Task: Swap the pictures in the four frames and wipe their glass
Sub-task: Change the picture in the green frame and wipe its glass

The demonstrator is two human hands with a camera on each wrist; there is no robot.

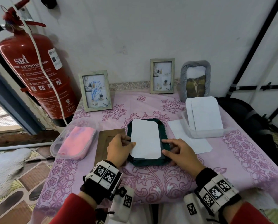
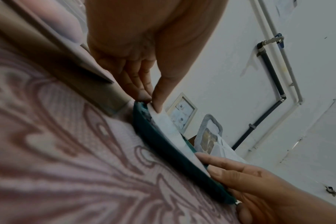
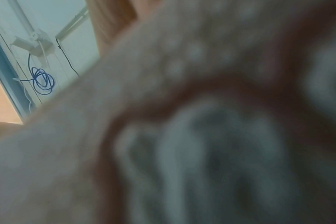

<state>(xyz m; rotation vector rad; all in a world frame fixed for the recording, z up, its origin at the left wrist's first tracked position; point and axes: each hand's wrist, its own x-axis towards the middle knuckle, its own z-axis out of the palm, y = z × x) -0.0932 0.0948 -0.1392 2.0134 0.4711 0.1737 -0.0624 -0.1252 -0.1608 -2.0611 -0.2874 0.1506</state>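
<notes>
Flat on the pink floral tablecloth (image 1: 232, 160) near its front edge lay the dark green frame (image 1: 163, 133), face down, with a white rounded card (image 1: 145, 139) on its back. The left hand (image 1: 119, 149) pinched the card's left edge; the right hand (image 1: 182, 154) gripped the frame's right side. "SRI FIRE EXTINGUISHER" showed on the red extinguisher (image 1: 38, 75). Bare cloth lay before the frame.

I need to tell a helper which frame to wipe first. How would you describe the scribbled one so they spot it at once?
Start at the red fire extinguisher on the left wall. Right beside it, at the table's back left corner, stands a pale frame propped upright. Unlike the matching pale frame further right, its picture has blue pen scribbles across it.
</notes>
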